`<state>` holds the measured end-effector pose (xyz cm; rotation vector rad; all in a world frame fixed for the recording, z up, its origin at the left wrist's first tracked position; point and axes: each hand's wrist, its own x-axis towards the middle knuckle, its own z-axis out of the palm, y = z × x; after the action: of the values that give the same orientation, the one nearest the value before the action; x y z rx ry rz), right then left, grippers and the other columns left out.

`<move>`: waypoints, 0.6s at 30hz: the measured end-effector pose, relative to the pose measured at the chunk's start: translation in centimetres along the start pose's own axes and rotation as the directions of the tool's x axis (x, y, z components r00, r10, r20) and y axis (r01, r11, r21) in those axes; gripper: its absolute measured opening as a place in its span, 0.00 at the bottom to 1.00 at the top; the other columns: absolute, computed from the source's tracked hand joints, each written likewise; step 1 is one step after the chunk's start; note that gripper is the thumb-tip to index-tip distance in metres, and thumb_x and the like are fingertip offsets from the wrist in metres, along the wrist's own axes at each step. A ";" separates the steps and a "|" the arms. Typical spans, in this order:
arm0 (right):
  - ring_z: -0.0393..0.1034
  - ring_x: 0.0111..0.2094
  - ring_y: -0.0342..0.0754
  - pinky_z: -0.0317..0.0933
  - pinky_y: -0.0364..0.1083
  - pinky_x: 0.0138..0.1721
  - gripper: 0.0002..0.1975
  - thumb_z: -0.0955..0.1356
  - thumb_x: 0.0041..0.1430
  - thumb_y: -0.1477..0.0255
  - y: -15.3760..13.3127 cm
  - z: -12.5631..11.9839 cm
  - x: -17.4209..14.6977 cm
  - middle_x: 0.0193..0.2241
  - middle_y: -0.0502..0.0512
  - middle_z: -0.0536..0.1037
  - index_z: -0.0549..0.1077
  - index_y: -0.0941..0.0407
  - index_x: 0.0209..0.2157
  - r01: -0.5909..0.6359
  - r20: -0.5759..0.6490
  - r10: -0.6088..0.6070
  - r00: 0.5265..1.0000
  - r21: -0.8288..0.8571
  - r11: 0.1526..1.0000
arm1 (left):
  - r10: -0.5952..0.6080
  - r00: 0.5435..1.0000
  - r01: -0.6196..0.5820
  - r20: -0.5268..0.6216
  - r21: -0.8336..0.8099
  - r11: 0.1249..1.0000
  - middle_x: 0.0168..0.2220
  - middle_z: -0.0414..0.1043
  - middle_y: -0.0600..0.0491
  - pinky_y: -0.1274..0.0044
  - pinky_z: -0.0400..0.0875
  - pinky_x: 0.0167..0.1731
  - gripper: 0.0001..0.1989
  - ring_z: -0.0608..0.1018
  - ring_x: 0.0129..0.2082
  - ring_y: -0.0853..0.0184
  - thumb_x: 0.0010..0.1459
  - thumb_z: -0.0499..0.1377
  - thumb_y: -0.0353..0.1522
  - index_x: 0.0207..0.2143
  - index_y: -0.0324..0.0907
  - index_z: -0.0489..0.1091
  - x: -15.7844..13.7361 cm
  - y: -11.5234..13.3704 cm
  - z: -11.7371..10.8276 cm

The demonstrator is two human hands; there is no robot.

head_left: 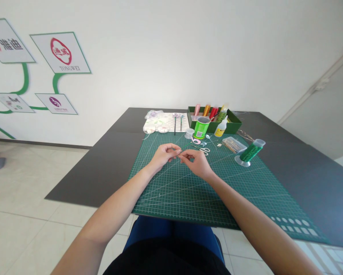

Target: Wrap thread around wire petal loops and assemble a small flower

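Above the green cutting mat (171, 191), my left hand (164, 156) is closed in a pinch, thumb against fingers. Facing it, my right hand (198, 163) also pinches with thumb and forefinger, and the two sets of fingertips nearly meet. Whatever lies between them is too small to make out. Just beyond my right hand are white-handled scissors (205, 151) and a pink ring-shaped roll (195, 141). Behind these stands a bright green can (201, 129), with a small clear round container (189, 133) on its left.
A white glue bottle (221, 127) stands before a dark green box (234, 124) of coloured spools. To the right are a clear case (233, 144) of thin sticks and an upright green spool (251, 152). Two thin dark-handled tools (175, 126) lie on a white pad (165, 119) at back left.
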<state>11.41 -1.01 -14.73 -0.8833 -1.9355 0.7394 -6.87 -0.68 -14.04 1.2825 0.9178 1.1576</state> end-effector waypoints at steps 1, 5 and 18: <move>0.74 0.25 0.48 0.67 0.47 0.30 0.08 0.69 0.62 0.69 0.0 0.0 0.0 0.23 0.53 0.82 0.80 0.55 0.31 -0.002 0.004 0.002 1.000 0.003 1.000 | -0.003 1.000 0.003 0.002 -0.003 1.000 0.19 0.68 0.56 0.80 0.53 0.18 0.21 0.66 0.20 0.74 0.45 0.74 0.43 0.33 0.37 0.77 0.0 0.0 0.0; 0.74 0.25 0.48 0.67 0.47 0.30 0.08 0.69 0.62 0.68 -0.1 0.0 0.0 0.24 0.53 0.82 0.80 0.55 0.31 -0.001 0.002 0.001 1.000 0.003 1.000 | -0.003 1.000 0.003 -0.001 -0.012 1.000 0.20 0.68 0.57 0.81 0.53 0.18 0.21 0.66 0.20 0.74 0.45 0.74 0.43 0.34 0.36 0.77 -0.1 0.0 0.0; 0.73 0.24 0.48 0.66 0.47 0.29 0.09 0.70 0.62 0.68 -0.1 0.0 0.0 0.23 0.53 0.81 0.80 0.55 0.30 0.005 -0.016 -0.005 1.000 -0.005 1.000 | 0.022 1.000 -0.021 0.020 -0.052 0.998 0.28 0.76 0.51 0.79 0.53 0.21 0.22 0.65 0.21 0.75 0.47 0.74 0.45 0.35 0.35 0.79 0.0 -0.1 0.1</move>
<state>11.40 -1.07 -14.69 -0.8844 -1.9260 0.7225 -6.79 -0.67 -14.18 1.2629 0.8552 1.1753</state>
